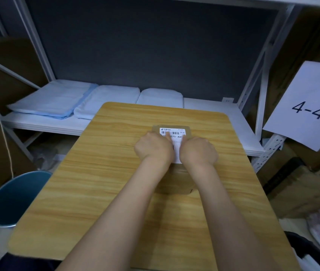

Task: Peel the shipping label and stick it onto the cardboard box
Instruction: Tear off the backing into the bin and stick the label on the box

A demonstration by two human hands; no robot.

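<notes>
With label (175,133) lying flat atop box (180,180) at frame centre on table (96,173), left hand (154,148) and right hand (198,151) spread palm-down, gripping nothing, pressing its sides, presumably to bed adhesive and smooth out creases.
</notes>
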